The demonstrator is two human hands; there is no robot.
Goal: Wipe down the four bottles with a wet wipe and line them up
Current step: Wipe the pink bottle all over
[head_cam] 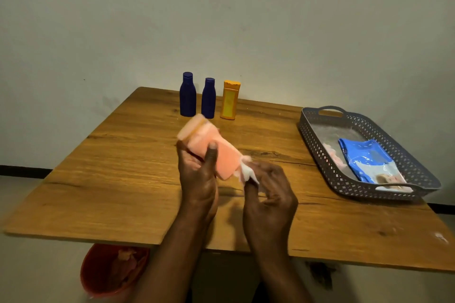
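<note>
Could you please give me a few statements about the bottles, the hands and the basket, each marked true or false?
1. Three bottles stand upright at the table's far edge: two dark blue bottles and a yellow bottle. True.
2. The left hand holds the orange bottle upright. False: it is tilted.
3. The right hand holds a white wet wipe at the bottle's base. True.
4. The blue wipes pack lies on the bare table. False: it lies in the grey basket.

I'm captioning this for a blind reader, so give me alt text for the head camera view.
The left hand holds a tilted peach bottle while the right hand presses a white wipe to its base. Two blue bottles and a yellow bottle stand at the table's far edge.
</note>
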